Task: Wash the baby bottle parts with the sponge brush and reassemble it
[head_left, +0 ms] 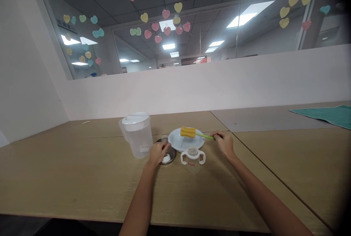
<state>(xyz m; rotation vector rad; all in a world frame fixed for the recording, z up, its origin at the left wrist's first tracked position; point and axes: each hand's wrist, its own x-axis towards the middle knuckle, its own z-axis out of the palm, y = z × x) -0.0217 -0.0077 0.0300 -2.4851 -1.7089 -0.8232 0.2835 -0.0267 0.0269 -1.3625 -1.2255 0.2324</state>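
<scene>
My right hand (224, 143) is closed on the green handle of a brush with a yellow sponge head (188, 132). The sponge lies over a white plate (177, 141). My left hand (159, 152) is over a round metal dish (172, 154) that holds a white ring-shaped piece (166, 158) and a small clear piece (164, 138). What its fingers touch is too small to tell. Between my hands, in front of the plate, a clear bottle with two white handles (193, 157) stands upright and uncapped.
A clear plastic pitcher with a white lid (138, 137) stands left of the metal dish. At the far right lies a teal cloth (329, 114). A white wall (192, 91) rises behind the wooden table (82, 177), with a window above it.
</scene>
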